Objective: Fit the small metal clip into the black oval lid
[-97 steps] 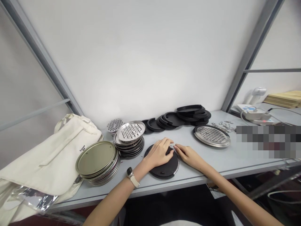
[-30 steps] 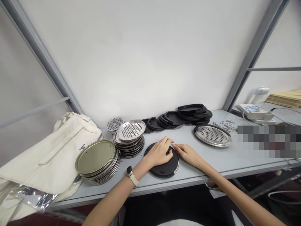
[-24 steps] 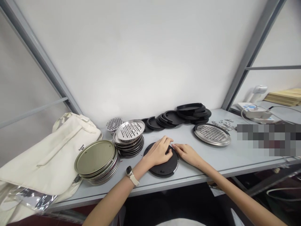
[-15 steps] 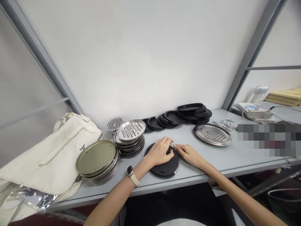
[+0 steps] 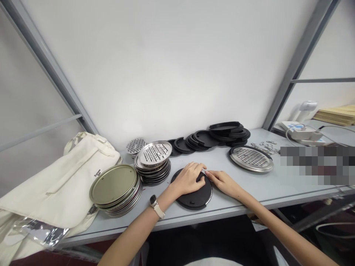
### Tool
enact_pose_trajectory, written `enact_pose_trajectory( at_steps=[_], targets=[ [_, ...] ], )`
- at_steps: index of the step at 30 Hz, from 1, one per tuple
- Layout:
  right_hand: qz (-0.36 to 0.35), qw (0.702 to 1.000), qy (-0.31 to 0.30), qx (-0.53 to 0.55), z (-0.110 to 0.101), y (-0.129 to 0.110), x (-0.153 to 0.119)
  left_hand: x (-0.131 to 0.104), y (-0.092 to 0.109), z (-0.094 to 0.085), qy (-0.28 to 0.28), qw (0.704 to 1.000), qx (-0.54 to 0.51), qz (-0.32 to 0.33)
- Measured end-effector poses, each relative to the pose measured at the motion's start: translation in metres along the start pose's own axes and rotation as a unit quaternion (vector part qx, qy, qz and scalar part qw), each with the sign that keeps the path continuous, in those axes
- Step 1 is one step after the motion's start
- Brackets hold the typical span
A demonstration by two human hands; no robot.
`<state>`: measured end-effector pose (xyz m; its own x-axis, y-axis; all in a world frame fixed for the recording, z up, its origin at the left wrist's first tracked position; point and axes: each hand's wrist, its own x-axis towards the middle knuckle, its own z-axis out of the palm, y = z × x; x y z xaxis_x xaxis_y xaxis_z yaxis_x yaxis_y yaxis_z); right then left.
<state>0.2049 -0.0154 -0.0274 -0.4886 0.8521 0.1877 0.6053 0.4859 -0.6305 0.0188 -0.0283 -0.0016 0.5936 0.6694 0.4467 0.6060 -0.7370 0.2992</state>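
Note:
A black round disc [image 5: 195, 197] with a shiny metal strip along its right rim lies flat on the table near the front edge. My left hand [image 5: 189, 180] lies over the disc, its fingers curled round the far right rim and the thumb on top. At that rim, my right hand [image 5: 221, 181] is closed in a pinch by the left fingertips. A small silvery piece [image 5: 204, 171] shows between the two hands; its exact shape is too small to make out. Left of the disc stands a stack of round metal grater plates [image 5: 155, 153].
Round plates with an olive top [image 5: 113, 184] are stacked at the left beside a cream bag [image 5: 63, 177]. Black rings and discs [image 5: 205, 138] pile along the wall. On the right lie an assembled-looking grater disc [image 5: 252, 159] and several small metal clips [image 5: 266, 147].
Both hands stay almost where they were at the disc's rim. The silvery piece between the fingertips shows more plainly now; the fingers have shifted only slightly.

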Motion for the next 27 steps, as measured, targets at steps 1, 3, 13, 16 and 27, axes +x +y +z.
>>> enact_pose_trajectory(
  at_steps=[1,3,13,16,27],
  targets=[
    [0.0,1.0,0.0,-0.001,-0.0001,-0.0002,-0.0001,-0.0001,-0.0002,0.0003,0.001,1.0,-0.001,0.0],
    [0.0,1.0,-0.001,-0.001,-0.0003,-0.0005,-0.0003,-0.0002,-0.0002,0.0003,0.002,1.0,-0.003,0.001],
    [-0.001,1.0,-0.003,0.012,-0.0012,-0.0011,-0.0013,0.0,0.0007,-0.0024,-0.007,0.999,-0.043,-0.018],
    [0.004,1.0,-0.005,0.025,-0.0011,-0.0008,-0.001,0.0002,-0.0002,-0.002,-0.009,0.998,-0.056,-0.022],
    [0.015,0.998,-0.012,0.06,0.0004,0.0016,-0.0005,0.0001,-0.0008,-0.0033,-0.012,0.995,-0.098,-0.029]
  ],
)
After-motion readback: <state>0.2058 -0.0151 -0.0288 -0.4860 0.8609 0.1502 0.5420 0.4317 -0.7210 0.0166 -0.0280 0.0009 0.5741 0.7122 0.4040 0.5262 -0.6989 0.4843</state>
